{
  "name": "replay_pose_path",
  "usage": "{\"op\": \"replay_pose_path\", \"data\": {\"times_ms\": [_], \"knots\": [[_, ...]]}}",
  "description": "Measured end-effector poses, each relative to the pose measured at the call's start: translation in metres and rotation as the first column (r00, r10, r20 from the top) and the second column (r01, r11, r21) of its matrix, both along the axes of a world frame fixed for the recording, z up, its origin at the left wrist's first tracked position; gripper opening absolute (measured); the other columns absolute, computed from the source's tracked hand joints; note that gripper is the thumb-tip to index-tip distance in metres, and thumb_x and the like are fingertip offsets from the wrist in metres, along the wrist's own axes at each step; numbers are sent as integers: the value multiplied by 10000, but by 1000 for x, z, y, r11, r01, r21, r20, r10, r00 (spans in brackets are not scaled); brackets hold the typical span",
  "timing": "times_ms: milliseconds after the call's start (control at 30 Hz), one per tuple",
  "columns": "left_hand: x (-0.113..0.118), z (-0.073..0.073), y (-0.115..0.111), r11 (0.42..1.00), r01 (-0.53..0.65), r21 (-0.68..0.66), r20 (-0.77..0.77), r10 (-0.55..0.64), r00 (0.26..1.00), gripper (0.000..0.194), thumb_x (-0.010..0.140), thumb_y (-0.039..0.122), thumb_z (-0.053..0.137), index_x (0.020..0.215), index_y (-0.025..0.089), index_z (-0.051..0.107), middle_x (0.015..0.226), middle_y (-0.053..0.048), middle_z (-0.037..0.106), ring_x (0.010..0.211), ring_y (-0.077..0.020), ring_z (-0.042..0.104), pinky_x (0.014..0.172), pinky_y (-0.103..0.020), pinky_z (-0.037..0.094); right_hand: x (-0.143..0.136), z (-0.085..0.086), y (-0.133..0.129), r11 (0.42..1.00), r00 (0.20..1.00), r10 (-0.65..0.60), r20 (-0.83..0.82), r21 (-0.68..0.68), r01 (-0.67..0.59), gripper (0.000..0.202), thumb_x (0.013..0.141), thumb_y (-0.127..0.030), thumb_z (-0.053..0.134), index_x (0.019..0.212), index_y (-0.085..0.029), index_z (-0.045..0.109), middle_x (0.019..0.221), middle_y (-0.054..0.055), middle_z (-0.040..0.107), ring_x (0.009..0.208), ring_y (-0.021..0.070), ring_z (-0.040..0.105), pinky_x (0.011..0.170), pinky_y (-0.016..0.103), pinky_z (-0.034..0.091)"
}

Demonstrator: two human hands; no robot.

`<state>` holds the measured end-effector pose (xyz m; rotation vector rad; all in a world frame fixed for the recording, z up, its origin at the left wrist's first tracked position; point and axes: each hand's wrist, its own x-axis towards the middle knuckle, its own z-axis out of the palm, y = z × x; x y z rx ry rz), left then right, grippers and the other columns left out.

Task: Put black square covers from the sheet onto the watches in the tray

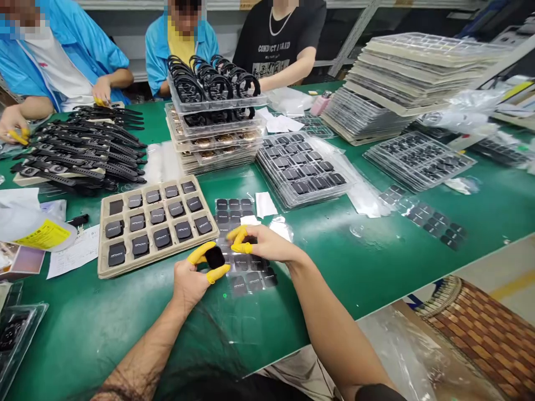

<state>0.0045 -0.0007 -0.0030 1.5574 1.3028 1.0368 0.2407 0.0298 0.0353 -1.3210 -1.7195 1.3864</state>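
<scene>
My left hand (190, 278), with yellow finger cots on thumb and finger, grips a small square black smartwatch body (215, 257) by its edges. Close to its right, my right hand (261, 243) has its yellow-cotted fingers bent together in a pinch. Something dark shows between them, too small and partly hidden to name. Under both hands lies a clear sheet of square black stickers (254, 281) with pale lettering. Beside my left hand stands a beige tray (156, 262) whose compartments hold square black pieces with similar lettering; one piece at its back left looks plain.
Stacked trays with black straps (217, 103) rise behind the beige tray. Right of them are trays of dark square pieces (307, 167) and a tall tray stack (413, 72). Black watches (83, 147) lie piled at left, near a white bottle (37, 228). Several people sit opposite.
</scene>
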Motion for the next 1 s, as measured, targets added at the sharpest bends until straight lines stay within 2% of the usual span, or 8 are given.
{"op": "replay_pose_path", "data": {"times_ms": [167, 367, 500, 600, 667, 733, 833, 1000], "knots": [[-1, 1, -2, 991, -76, 110, -30, 80, 996, 503, 575, 368, 919, 1039, 217, 800, 868, -19, 809, 772, -218, 755, 842, -344, 628, 2, 3, 1, 995, 994, -89, -66, -56, 85, 320, 769, -378, 773, 1013, -193, 678, 837, 26, 715, 698, 156, 631, 649, 301, 521], [2, -2, 4, 981, -47, -189, 210, 87, 974, 648, 580, 335, 920, 1185, 188, 740, 904, -38, 795, 741, -170, 738, 757, -279, 628, 86, 28, -40, 968, 941, -249, 228, 22, 251, 492, 836, -448, 689, 1262, -230, 578, 880, 37, 718, 770, 200, 651, 699, 341, 526], [4, -2, 8, 956, 23, -291, 355, 85, 931, 751, 563, 290, 931, 1263, 172, 686, 952, -56, 788, 785, -164, 747, 778, -269, 620, 165, 12, -49, 945, 595, -305, 744, 157, 289, 319, 805, -326, 636, 1091, -194, 687, 925, 103, 732, 849, 284, 649, 722, 407, 511], [4, -2, 8, 949, 17, -314, 378, 109, 919, 771, 548, 279, 939, 1266, 175, 678, 949, -50, 784, 792, -162, 746, 770, -266, 620, 174, -4, -43, 869, 324, -494, 807, 462, 174, 294, 794, -282, 638, 1057, -183, 725, 1121, 180, 691, 1084, 395, 581, 855, 542, 476], [3, -3, 7, 948, 17, -318, 382, 111, 917, 768, 543, 272, 941, 1259, 178, 682, 957, -50, 783, 802, -163, 744, 782, -271, 620, 149, -9, -43, 778, 371, -609, 701, 618, 108, 279, 853, -300, 606, 1082, -195, 726, 1237, 189, 650, 1193, 409, 536, 923, 593, 455], [3, -4, 6, 949, 27, -316, 379, 99, 920, 759, 549, 270, 938, 1258, 177, 682, 952, -51, 783, 804, -167, 743, 785, -279, 621, 108, -12, -48, 739, 574, -590, 568, 666, 99, 278, 914, -302, 564, 1131, -209, 710, 1251, 161, 659, 1221, 352, 560, 991, 561, 468], [2, -6, 6, 956, 43, -290, 368, 70, 927, 751, 571, 278, 928, 1270, 181, 674, 952, -52, 783, 805, -175, 744, 774, -290, 624, 49, -19, -63, 858, 829, -334, 448, 509, 71, 318, 940, -314, 574, 1240, -268, 668, 1248, 85, 703, 1189, 277, 638, 1020, 486, 522], [1, -10, 5, 976, 42, -215, 316, 29, 948, 718, 606, 311, 914, 1275, 190, 681, 970, -51, 785, 802, -184, 741, 796, -313, 625, 25, -34, -79, 952, 886, -186, 425, 300, 56, 492, 922, -347, 623, 1410, -307, 570, 1455, 51, 601, 1388, 296, 519, 1143, 527, 450]]}}
